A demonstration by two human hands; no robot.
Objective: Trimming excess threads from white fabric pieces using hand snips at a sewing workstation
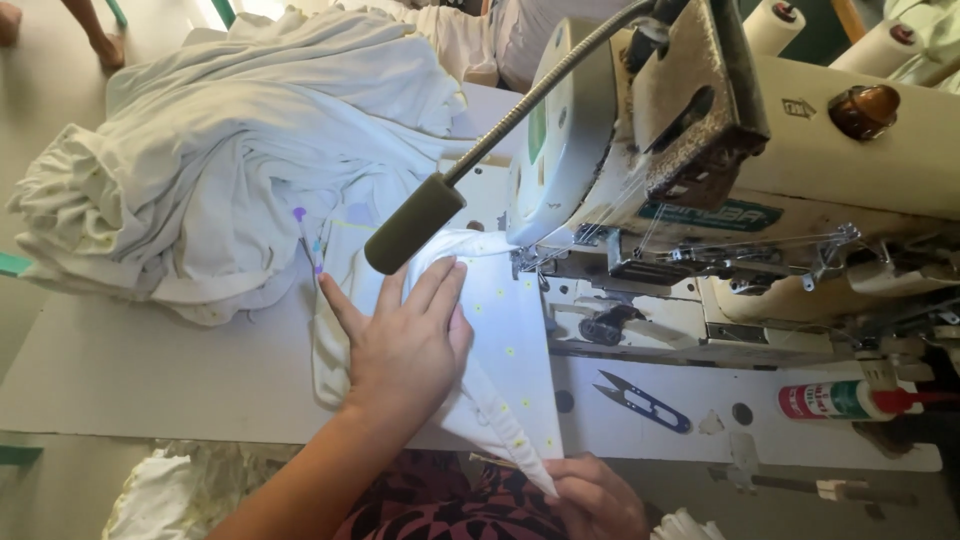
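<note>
A white fabric piece [505, 330] with small yellow-green dots lies on the sewing table and runs under the presser foot [525, 258] of an industrial sewing machine [700, 150]. My left hand [405, 345] rests flat on the fabric with its fingers spread, pressing it to the table just left of the needle. Down at the table's near edge my right hand [595, 495] pinches the fabric's lower corner. A gooseneck lamp [415, 222] hangs over the fabric and lights it.
A big heap of white garments [230, 150] fills the table's left half. Blue-handled thread snips [645, 400] and a red-and-green tube [835, 400] lie on the table right of the fabric. More white cloth [170, 490] lies below the table's near edge. Someone's bare feet [100, 40] show at far left.
</note>
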